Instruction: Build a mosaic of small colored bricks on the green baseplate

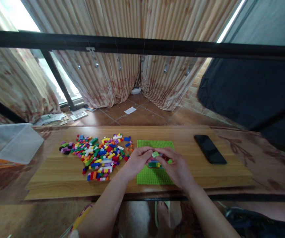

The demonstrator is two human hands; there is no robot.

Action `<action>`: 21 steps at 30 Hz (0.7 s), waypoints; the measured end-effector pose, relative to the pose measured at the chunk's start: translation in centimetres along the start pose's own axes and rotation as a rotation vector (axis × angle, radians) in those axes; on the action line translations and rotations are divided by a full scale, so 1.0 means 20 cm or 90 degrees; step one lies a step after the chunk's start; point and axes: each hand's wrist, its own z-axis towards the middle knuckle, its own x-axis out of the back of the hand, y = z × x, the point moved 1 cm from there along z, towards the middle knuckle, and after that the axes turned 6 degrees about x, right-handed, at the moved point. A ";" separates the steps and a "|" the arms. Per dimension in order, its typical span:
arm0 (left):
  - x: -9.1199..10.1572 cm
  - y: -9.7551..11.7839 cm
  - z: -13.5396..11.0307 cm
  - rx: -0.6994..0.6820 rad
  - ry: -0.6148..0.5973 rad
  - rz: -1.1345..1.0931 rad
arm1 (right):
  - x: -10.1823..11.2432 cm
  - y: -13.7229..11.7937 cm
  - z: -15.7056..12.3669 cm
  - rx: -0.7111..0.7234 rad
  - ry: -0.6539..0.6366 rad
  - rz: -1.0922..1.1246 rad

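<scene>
Over the green baseplate (144, 177), my left hand (138, 161) and my right hand (178, 165) meet with their fingertips together. A small light-green toy brick (155, 154) shows between them, pinched by the fingers of both. Just below it, a low build of colored bricks (154, 164) sits on the plate, partly covered by my hands. Left of the plate lies a wide loose pile of mixed toy bricks (102, 153).
The wooden board (70, 168) carries all of this. A black phone (210, 149) lies on its right side. A clear plastic bin (11, 142) stands at the far left. Behind are a black metal bar (142, 44) and curtains (107, 76).
</scene>
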 end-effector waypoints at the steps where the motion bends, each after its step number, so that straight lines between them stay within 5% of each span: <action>1: -0.01 0.00 0.00 0.002 -0.004 0.001 | 0.01 0.00 0.00 -0.005 -0.004 0.004; 6: -0.06 0.01 0.01 0.015 0.014 0.007 | 0.11 0.10 -0.02 -0.056 0.008 0.003; 12: 0.00 -0.05 0.05 -0.022 0.162 0.149 | 0.27 0.25 -0.07 -0.182 0.047 -0.057; 21: 0.02 -0.05 0.03 -0.038 0.257 0.473 | 0.12 0.19 -0.04 -0.093 -0.085 -0.121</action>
